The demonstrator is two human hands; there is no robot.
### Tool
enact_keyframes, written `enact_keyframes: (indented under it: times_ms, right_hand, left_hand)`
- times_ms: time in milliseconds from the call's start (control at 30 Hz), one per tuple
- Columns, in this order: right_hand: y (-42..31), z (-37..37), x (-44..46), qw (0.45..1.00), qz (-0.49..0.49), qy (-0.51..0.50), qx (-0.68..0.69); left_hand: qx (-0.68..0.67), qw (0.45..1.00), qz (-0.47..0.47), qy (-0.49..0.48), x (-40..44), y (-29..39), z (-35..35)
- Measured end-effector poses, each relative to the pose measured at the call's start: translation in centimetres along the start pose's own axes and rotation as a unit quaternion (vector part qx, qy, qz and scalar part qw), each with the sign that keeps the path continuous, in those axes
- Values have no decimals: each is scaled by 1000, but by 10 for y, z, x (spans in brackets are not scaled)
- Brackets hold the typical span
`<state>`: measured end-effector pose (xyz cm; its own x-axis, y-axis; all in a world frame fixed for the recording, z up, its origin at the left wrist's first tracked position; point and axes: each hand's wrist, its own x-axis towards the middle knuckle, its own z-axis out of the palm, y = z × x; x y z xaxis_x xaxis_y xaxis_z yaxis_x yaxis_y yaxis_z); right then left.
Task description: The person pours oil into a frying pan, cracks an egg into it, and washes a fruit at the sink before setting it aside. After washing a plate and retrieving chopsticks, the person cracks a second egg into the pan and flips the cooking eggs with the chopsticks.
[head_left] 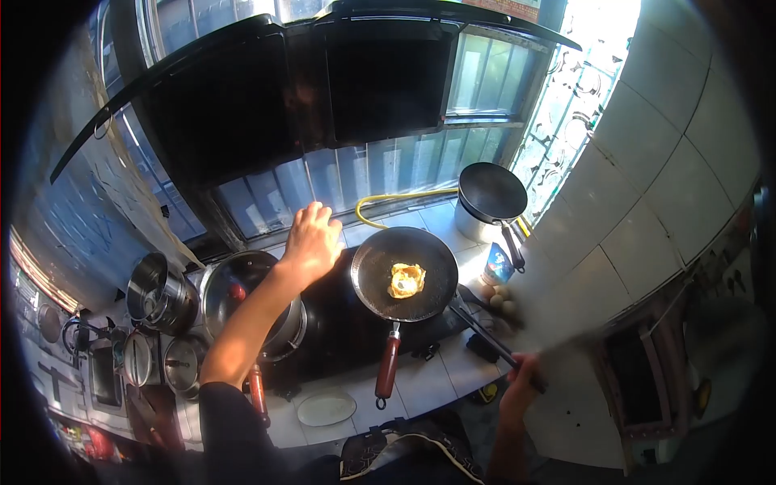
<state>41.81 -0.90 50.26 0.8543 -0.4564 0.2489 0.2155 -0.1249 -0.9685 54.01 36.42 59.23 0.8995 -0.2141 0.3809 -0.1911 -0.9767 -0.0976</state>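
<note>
One fried egg (406, 281) lies near the middle of a black pan (374, 283) on the stove (327, 327), the pan's red-brown handle (389, 365) pointing towards the person. The left hand (311, 244) is raised just left of the pan, its fingers bent (whether they close on anything, I cannot tell), while the right hand (524, 377) has its fingers wrapped round a long black spatula (490, 339) whose far end is near the pan's right rim.

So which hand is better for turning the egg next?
Probably the right hand: it grips a long dark utensil angled toward the pan holding the egg. The left hand shows no tool.
</note>
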Motion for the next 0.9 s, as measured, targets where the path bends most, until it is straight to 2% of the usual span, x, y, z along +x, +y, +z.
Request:
enact_keyframes:
  times_ms: [133,233,333,400,433,467,533,567,633,667,733,833,900]
  right_hand:
    - [10,3,7,998,-15,-58,21]
    - [13,3,9,995,-6,-92,35]
    - [19,3,14,993,6,-107,39]
    - [22,4,18,993,12,-115,37]
    - [22,5,19,992,15,-115,48]
    - [23,6,21,991,18,-115,59]
    - [25,7,25,991,25,-122,48]
    - [25,7,27,991,28,-126,40]
    - [22,9,31,988,19,-148,32]
    - [20,11,33,986,9,-163,27]
    - [25,20,38,981,-16,-189,45]
    - [26,31,41,968,-56,-237,59]
    - [25,35,42,962,-73,-256,54]
  left_hand:
    - [-89,994,-3,-69,-50,54,-38]
    - [-215,974,8,-77,-100,87,-54]
    - [-396,910,8,-124,-149,105,-59]
    - [-494,855,-58,-147,-181,116,-54]
    - [-523,829,-133,-149,-200,122,-49]
    - [-524,827,-137,-152,-216,126,-44]
    - [-530,763,-343,-137,-247,134,-35]
    - [-531,760,-349,-137,-262,136,-30]
    - [-401,807,-419,-116,-284,139,-17]
    - [-402,804,-424,-113,-288,141,-14]
    - [-306,853,-404,-126,-295,145,-9]
    - [-238,873,-402,-143,-285,157,-4]
    - [-243,865,-414,-147,-274,165,-6]
